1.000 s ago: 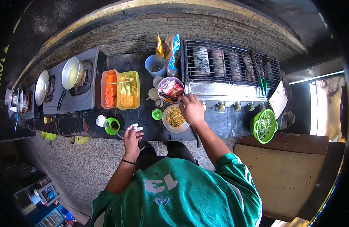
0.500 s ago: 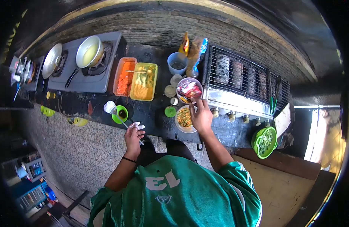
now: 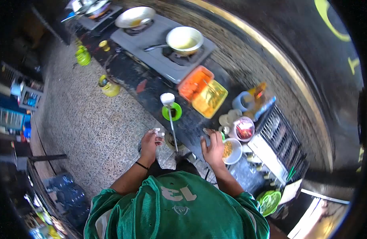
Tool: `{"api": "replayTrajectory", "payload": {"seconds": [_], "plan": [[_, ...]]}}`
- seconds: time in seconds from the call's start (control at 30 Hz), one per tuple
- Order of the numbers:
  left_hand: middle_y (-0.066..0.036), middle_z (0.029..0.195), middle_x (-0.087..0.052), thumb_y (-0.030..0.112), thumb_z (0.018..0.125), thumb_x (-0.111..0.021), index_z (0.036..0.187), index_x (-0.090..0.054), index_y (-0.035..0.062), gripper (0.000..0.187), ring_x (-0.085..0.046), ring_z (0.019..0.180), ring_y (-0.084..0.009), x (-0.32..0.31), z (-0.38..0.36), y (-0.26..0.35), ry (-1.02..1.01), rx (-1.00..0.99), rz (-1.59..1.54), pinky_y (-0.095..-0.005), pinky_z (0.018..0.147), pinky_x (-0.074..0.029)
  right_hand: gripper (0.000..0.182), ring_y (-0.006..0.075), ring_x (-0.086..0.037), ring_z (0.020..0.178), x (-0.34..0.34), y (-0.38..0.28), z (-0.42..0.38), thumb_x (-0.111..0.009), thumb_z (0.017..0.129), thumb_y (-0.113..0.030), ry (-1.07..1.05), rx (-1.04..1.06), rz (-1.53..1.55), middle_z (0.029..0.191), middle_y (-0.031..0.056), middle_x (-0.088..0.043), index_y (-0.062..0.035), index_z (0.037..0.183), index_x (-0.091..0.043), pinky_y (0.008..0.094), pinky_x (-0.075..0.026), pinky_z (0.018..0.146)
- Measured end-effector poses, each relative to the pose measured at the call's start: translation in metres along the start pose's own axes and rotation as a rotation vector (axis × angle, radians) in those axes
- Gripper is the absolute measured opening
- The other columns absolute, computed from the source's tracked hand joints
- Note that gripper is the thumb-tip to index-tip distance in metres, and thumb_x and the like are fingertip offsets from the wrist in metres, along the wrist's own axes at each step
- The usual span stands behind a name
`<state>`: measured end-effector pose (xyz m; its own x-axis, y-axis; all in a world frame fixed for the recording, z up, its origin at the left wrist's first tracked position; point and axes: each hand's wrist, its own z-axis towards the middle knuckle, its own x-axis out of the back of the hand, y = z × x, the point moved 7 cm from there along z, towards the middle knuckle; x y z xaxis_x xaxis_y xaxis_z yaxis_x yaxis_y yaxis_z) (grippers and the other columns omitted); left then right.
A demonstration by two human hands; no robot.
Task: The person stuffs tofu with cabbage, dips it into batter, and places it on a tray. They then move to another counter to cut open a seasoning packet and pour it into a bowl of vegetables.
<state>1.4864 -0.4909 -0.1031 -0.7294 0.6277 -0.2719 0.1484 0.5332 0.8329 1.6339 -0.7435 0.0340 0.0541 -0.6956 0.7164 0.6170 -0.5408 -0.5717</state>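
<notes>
My left hand [image 3: 150, 145] hangs in front of the counter edge, its fingers loosely apart and whitish at the tips. To its right, and apart from it, a long-handled ladle [image 3: 171, 123] with white stuff in its head leans across a small green bowl [image 3: 176, 112] of dark liquid. My right hand [image 3: 213, 149] is over the counter edge, thumb and fingers apart, with nothing visible between them. Beside it stands a clear bowl of chopped vegetables [image 3: 228, 149]. Just behind are small round containers [image 3: 227, 119] and a tub of red packets [image 3: 244, 129].
A red tub [image 3: 194, 81] and a yellow tub [image 3: 211, 99] sit behind the green bowl. Beyond them is a stove with a white pan [image 3: 184, 40]. On the right are a grill [image 3: 279, 137] and a green basin of shredded greens [image 3: 269, 201].
The view has swung to the right. My left hand has come off the ladle, which now leans on the green bowl. My right hand has drawn away from the tub of red packets.
</notes>
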Motion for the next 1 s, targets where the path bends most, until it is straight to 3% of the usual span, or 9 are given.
{"api": "replayTrajectory", "payload": {"seconds": [0.2, 0.27, 0.33, 0.43, 0.57, 0.8, 0.93, 0.97, 1.0], "plan": [[-0.003, 0.095, -0.070, 0.019, 0.108, -0.054, 0.126, -0.064, 0.0081, 0.023, -0.071, 0.082, -0.0150, 0.178, -0.007, 0.057, 0.271, -0.062, -0.204, -0.0300, 0.070, -0.053, 0.032, 0.0392, -0.065, 0.106, -0.117, -0.118, 0.023, -0.073, 0.091, -0.013, -0.133, 0.148, 0.040, 0.115, 0.0169, -0.066, -0.0033, 0.120, -0.066, 0.0470, -0.055, 0.089], [-0.004, 0.098, -0.069, 0.020, 0.108, -0.054, 0.123, -0.063, 0.0074, 0.021, -0.071, 0.082, -0.0159, 0.251, -0.008, 0.076, 0.348, -0.086, -0.264, -0.0307, 0.070, -0.054, 0.035, 0.0408, -0.064, 0.108, -0.179, -0.151, 0.026, -0.072, 0.091, -0.012, -0.239, 0.037, 0.101, 0.117, 0.0196, -0.065, -0.0032, 0.125, -0.065, 0.0463, -0.055, 0.091], [-0.005, 0.098, -0.069, 0.022, 0.108, -0.054, 0.118, -0.062, 0.0069, 0.020, -0.071, 0.081, -0.0169, 0.329, -0.016, 0.078, 0.444, -0.117, -0.259, -0.0309, 0.069, -0.054, 0.039, 0.0412, -0.064, 0.107, -0.230, -0.207, 0.033, -0.071, 0.092, -0.011, -0.308, 0.153, 0.168, 0.120, 0.0216, -0.063, -0.0034, 0.129, -0.064, 0.0461, -0.056, 0.090], [-0.005, 0.099, -0.069, 0.022, 0.107, -0.055, 0.115, -0.062, 0.0076, 0.018, -0.072, 0.083, -0.0195, 0.422, -0.053, 0.105, 0.606, -0.179, -0.341, -0.0325, 0.070, -0.053, 0.040, 0.0351, -0.064, 0.107, -0.308, -0.296, 0.031, -0.071, 0.092, -0.012, -0.536, 0.093, 0.382, 0.122, 0.0188, -0.063, -0.0045, 0.131, -0.064, 0.0449, -0.052, 0.096], [-0.006, 0.102, -0.071, 0.022, 0.108, -0.055, 0.122, -0.065, 0.0071, 0.023, -0.072, 0.086, -0.0199, 0.519, -0.124, 0.118, 0.815, -0.327, -0.465, -0.0323, 0.071, -0.053, 0.039, 0.0306, -0.064, 0.105, -0.392, -0.414, 0.015, -0.069, 0.095, -0.013, -0.731, 0.345, 0.453, 0.124, 0.0156, -0.064, -0.0055, 0.133, -0.064, 0.0399, -0.053, 0.090], [-0.007, 0.101, -0.072, 0.021, 0.108, -0.053, 0.124, -0.065, 0.0066, 0.024, -0.071, 0.079, -0.0184, 0.601, -0.235, 0.050, 1.226, -0.452, -0.762, -0.0314, 0.069, -0.057, 0.042, 0.0284, -0.064, 0.106, -0.498, -0.565, -0.041, -0.070, 0.097, -0.016, -1.119, 0.626, 0.568, 0.127, 0.0124, -0.065, -0.0087, 0.138, -0.063, 0.0383, -0.053, 0.086], [-0.006, 0.097, -0.070, 0.018, 0.107, -0.050, 0.120, -0.064, 0.0079, 0.021, -0.071, 0.079, -0.0192, 0.610, -0.271, 0.029, 1.447, -0.449, -0.946, -0.0330, 0.068, -0.057, 0.048, 0.0324, -0.063, 0.122, -0.553, -0.623, -0.073, -0.070, 0.097, -0.016, -1.355, 0.681, 0.579, 0.139, 0.0164, -0.063, -0.0072, 0.143, -0.060, 0.0415, -0.054, 0.098], [-0.006, 0.097, -0.070, 0.018, 0.107, -0.050, 0.121, -0.064, 0.0079, 0.022, -0.072, 0.079, -0.0194, 0.615, -0.277, 0.027, 1.491, -0.469, -0.962, -0.0335, 0.069, -0.057, 0.051, 0.0359, -0.057, 0.134, -0.573, -0.632, -0.082, -0.069, 0.097, -0.017, -1.373, 0.771, 0.579, 0.146, 0.0187, -0.060, -0.0064, 0.146, -0.059, 0.0442, -0.049, 0.110], [-0.006, 0.097, -0.070, 0.018, 0.107, -0.050, 0.121, -0.063, 0.0079, 0.022, -0.072, 0.080, -0.0196, 0.616, -0.281, 0.021, 1.533, -0.479, -0.978, -0.0341, 0.069, -0.057, 0.051, 0.0359, -0.057, 0.134, -0.585, -0.642, -0.087, -0.069, 0.097, -0.017, -1.408, 0.789, 0.581, 0.146, 0.0187, -0.060, -0.0064, 0.146, -0.059, 0.0442, -0.049, 0.110]]}}
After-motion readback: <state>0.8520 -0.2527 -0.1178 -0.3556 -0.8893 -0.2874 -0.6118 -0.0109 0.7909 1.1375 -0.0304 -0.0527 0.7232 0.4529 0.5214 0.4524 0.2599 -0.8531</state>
